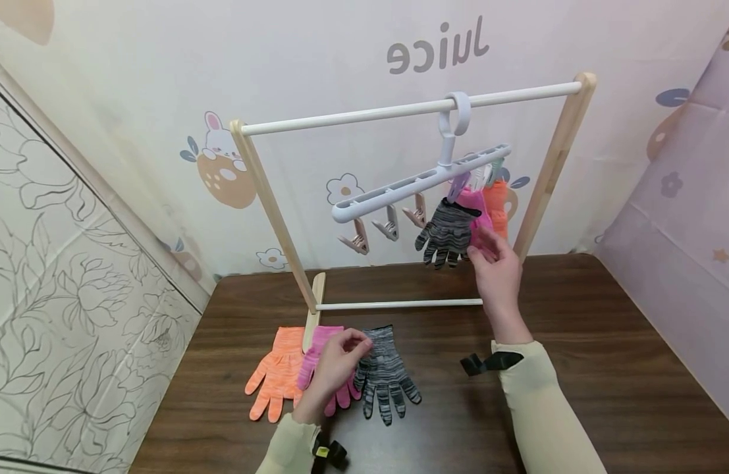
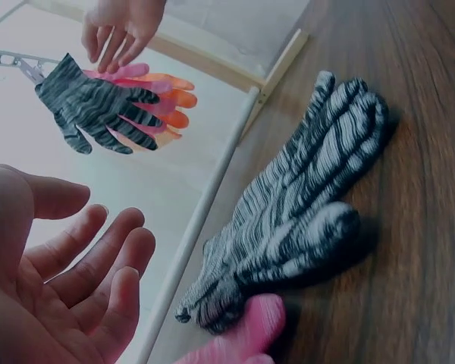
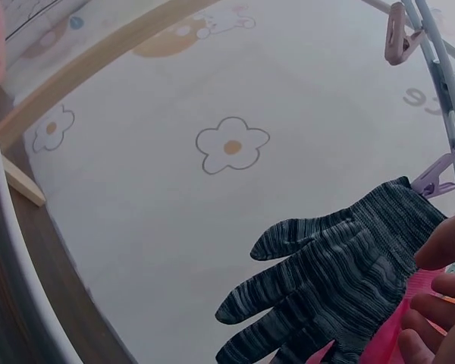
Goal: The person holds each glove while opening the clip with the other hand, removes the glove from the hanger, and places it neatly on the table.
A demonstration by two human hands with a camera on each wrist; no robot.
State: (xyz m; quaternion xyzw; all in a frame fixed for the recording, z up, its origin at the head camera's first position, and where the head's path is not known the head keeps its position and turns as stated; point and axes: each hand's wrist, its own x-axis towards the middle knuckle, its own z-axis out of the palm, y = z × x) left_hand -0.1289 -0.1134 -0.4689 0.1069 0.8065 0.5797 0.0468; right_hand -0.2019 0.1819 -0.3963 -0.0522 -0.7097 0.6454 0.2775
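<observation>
A person's left hand (image 1: 334, 368) hovers low in the frame's lower centre, over three knit gloves laid side by side on a dark wooden table (image 1: 577, 329): an orange glove (image 1: 276, 375) at left, a pink glove (image 1: 319, 352) largely under the hand, and a black-and-grey striped glove (image 1: 384, 378) just to the right of the fingertips. In the left wrist view the fingers (image 2: 83, 265) are loosely spread and lightly bent, closed on nothing, with the striped glove lying flat just beyond them, its cuff nearest the hand.

Right of centre, the right hand (image 1: 497, 266) is raised beside a second striped glove (image 1: 448, 230), which hangs fingers-down from a clip on a white plastic clip hanger (image 1: 411, 184). The fingers are relaxed and slightly parted; they sit at the hanging glove's right edge, against a pink hanging glove (image 1: 475, 205) behind it (whether they actually touch it cannot be told). An orange hanging glove (image 1: 498, 207) hangs behind that again.

The hanger hooks over the white top rail (image 1: 364, 117) of a small wooden-framed drying rack (image 1: 269, 197) standing on the table. Three empty clips (image 1: 388, 227) dangle from the hanger's left half. A cream backdrop (image 1: 162, 66) printed with flowers and a rabbit fills the upper frame.
</observation>
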